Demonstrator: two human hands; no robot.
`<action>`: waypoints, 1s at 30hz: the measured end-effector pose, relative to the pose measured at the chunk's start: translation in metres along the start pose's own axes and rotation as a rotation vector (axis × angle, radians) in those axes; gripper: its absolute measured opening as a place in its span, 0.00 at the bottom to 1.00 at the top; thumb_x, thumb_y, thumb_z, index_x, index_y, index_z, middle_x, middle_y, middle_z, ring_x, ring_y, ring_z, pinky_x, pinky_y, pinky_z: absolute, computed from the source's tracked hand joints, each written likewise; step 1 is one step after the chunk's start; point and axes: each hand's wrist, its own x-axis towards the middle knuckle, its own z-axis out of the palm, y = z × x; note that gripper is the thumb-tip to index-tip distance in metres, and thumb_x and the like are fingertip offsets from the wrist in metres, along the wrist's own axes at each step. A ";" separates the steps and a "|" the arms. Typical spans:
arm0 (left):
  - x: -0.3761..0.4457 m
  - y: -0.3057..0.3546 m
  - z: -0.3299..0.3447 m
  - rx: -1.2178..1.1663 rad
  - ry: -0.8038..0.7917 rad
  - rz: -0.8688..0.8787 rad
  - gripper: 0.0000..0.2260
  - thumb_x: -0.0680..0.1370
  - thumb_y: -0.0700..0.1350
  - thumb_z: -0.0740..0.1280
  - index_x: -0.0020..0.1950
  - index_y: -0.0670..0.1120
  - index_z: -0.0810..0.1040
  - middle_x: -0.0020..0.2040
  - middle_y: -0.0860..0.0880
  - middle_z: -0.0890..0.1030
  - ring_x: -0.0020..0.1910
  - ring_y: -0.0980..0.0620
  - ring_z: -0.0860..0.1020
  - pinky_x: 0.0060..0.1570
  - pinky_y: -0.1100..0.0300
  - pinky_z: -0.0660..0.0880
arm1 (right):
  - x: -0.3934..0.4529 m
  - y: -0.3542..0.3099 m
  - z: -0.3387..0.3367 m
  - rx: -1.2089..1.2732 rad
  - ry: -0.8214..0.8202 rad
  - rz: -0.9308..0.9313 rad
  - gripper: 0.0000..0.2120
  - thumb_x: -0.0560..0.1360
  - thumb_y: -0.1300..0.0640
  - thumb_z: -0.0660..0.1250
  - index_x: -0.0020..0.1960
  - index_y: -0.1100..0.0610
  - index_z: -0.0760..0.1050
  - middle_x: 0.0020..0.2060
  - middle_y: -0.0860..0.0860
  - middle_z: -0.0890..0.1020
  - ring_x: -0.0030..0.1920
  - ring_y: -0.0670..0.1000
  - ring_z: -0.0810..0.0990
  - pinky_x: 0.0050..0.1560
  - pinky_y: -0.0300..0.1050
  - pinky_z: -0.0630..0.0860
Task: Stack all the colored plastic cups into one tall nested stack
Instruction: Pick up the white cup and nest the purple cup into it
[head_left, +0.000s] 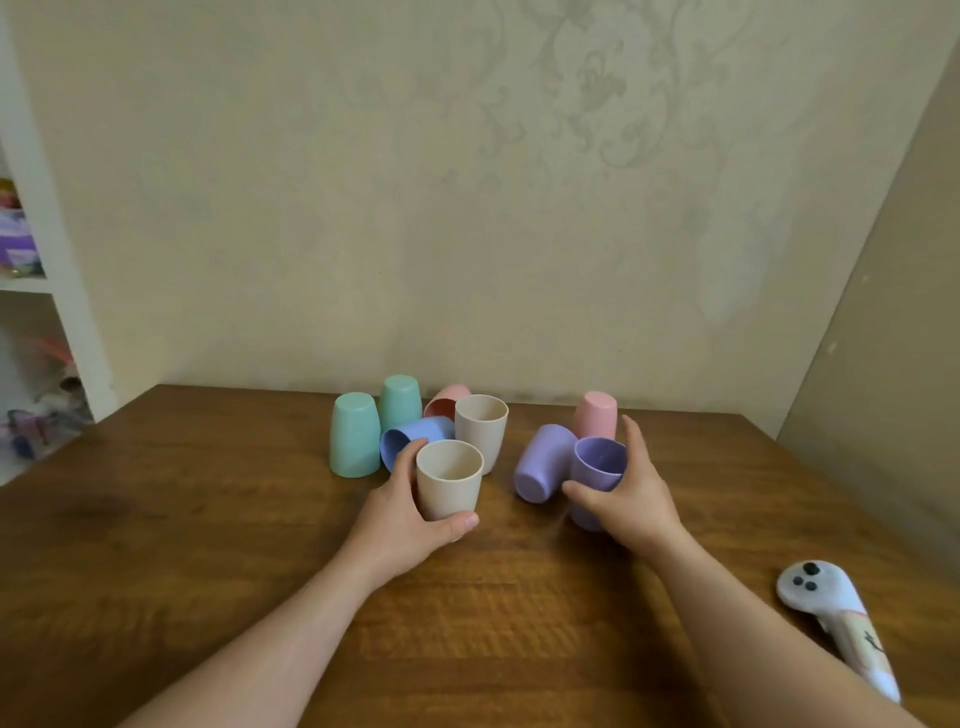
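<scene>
My left hand (402, 519) grips an upright beige cup (449, 478) near the table's middle. My right hand (631, 493) holds a purple cup (597, 465), tilted and open toward me. A second purple cup (540, 462) lies on its side just left of it. Behind stands a pink cup (596, 415) upside down. Further left, another beige cup (480, 428) stands upright, a blue cup (410, 439) and a pink cup (447, 402) lie on their sides, and two green cups (355, 434) (399, 402) stand upside down.
The wooden table (208, 519) meets a beige wall at the back. A white ghost-shaped object (826, 603) lies at the table's right near my right forearm. White shelves with clutter (31, 312) stand at the left.
</scene>
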 end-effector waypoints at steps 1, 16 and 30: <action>0.000 -0.001 0.000 -0.013 0.006 0.008 0.51 0.67 0.62 0.82 0.82 0.63 0.55 0.69 0.61 0.72 0.68 0.54 0.74 0.68 0.52 0.75 | 0.000 0.005 0.002 0.035 0.005 0.031 0.52 0.70 0.47 0.82 0.84 0.37 0.54 0.74 0.47 0.76 0.71 0.55 0.77 0.68 0.53 0.77; 0.003 0.001 0.005 0.014 0.002 0.036 0.37 0.69 0.62 0.81 0.73 0.62 0.67 0.64 0.62 0.79 0.61 0.57 0.79 0.56 0.59 0.77 | 0.015 0.009 -0.004 0.239 0.048 0.017 0.34 0.69 0.52 0.85 0.70 0.44 0.72 0.62 0.45 0.81 0.59 0.50 0.82 0.55 0.50 0.80; 0.001 0.014 0.032 -0.090 0.066 0.114 0.34 0.64 0.58 0.83 0.66 0.64 0.72 0.62 0.61 0.82 0.59 0.60 0.81 0.58 0.53 0.82 | -0.019 -0.079 0.072 0.295 -0.135 -0.247 0.35 0.69 0.46 0.84 0.69 0.42 0.69 0.57 0.36 0.81 0.59 0.40 0.83 0.58 0.41 0.82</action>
